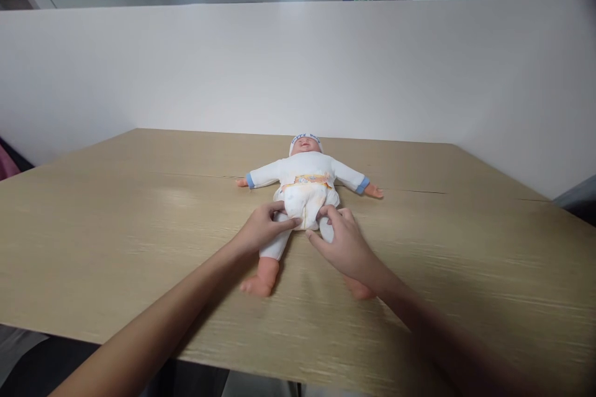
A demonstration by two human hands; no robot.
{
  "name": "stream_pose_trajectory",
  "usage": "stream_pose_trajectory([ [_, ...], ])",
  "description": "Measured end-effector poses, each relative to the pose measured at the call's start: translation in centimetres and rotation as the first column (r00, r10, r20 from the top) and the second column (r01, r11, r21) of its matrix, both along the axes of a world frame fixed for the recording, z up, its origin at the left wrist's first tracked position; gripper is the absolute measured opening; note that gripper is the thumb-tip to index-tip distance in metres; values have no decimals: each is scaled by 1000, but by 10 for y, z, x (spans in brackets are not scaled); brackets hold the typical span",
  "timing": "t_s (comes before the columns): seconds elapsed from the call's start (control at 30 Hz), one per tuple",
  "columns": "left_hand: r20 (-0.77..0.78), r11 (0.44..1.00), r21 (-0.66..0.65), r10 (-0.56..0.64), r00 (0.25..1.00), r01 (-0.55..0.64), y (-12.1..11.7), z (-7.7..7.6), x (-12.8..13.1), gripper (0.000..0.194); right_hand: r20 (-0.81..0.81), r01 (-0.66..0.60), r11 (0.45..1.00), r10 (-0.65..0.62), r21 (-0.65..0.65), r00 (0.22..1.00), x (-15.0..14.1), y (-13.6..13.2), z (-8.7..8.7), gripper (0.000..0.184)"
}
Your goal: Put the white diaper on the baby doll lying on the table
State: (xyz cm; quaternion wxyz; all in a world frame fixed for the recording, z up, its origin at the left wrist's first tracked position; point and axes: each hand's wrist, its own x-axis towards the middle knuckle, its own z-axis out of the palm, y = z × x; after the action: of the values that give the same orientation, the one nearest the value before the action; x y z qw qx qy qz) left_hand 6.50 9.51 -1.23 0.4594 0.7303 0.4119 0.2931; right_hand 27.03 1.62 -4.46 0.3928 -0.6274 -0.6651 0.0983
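Note:
A baby doll (307,165) in white clothes with blue cuffs and a white cap lies on its back, arms spread, feet towards me. A white diaper (305,205) with an orange patterned waistband is wrapped around its hips. My left hand (266,224) is at the diaper's left leg edge, thumb and fingers closed on it. On the other side my right hand (343,237) has its fingers curled at the right leg edge, its thumb low near the crotch. That hand and forearm partly hide the doll's right-side leg and foot.
The doll lies on a wooden table (139,236) with thin seams across its top. A white partition wall (288,68) stands behind the table and along its right side. Dark chair-like shapes show below the front edge.

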Motion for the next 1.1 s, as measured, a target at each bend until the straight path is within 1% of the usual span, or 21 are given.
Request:
stream_pose_trajectory([
  [0.07, 118, 994, -101, -30, 993, 42, -1, 0, -1, 47, -113, 15, 999, -11, 32, 994, 2, 4, -2, 26],
  [0.13, 227, 975, -206, -33, 973, 81, -1, 0, -2, 51, -234, 21, 999, -10, 45, 972, 5, 6, -4, 30],
  [0.2, 292, 953, -281, -25, 956, 111, -1, -2, -4, 52, -320, 35, 999, -27, 19, 947, 8, 7, -4, 36],
  [0.27, 319, 943, -306, -27, 947, 130, 0, -4, -5, 52, -353, 71, 997, -75, -25, 933, 11, 5, -2, 39],
  [0.33, 330, 945, -297, -37, 943, 140, 1, -6, -5, 51, -344, 106, 993, -119, -55, 931, 12, 3, 1, 37],
  [0.43, 297, 962, -251, -34, 954, 113, 1, -7, -5, 49, -266, 157, 985, -171, -73, 949, 12, 0, 8, 30],
  [0.5, 216, 984, -166, -23, 976, 60, -1, -6, -5, 48, -205, 171, 982, -183, -76, 961, 12, -2, 12, 27],
  [0.57, 91, 999, -39, -6, 996, 9, -3, -4, -6, 44, -169, 177, 981, -188, -81, 968, 13, -3, 16, 26],
  [0.63, -21, 999, 52, 0, 1000, 1, -5, -1, -6, 42, -154, 189, 978, -201, -90, 967, 14, -4, 19, 28],
  [0.67, -55, 998, 66, -5, 998, 9, -6, 0, -6, 42, -149, 197, 976, -209, -94, 966, 14, -5, 19, 29],
  [0.77, -59, 999, 21, -28, 998, 29, -7, 4, -6, 46, -128, 193, 977, -203, -88, 971, 15, -5, 20, 29],
  [0.93, 37, 997, -55, -60, 997, 62, -4, 3, -4, 49, -99, 146, 985, -155, -89, 983, 18, -5, 20, 27],
  [1.0, 79, 993, -84, -73, 994, 80, -3, 1, -4, 48, -133, 123, 987, -136, -105, 982, 20, -5, 20, 27],
  [1.1, 116, 991, -111, -62, 991, 75, -3, -1, -3, 45, -225, 72, 988, -101, -133, 969, 21, -5, 19, 28],
])
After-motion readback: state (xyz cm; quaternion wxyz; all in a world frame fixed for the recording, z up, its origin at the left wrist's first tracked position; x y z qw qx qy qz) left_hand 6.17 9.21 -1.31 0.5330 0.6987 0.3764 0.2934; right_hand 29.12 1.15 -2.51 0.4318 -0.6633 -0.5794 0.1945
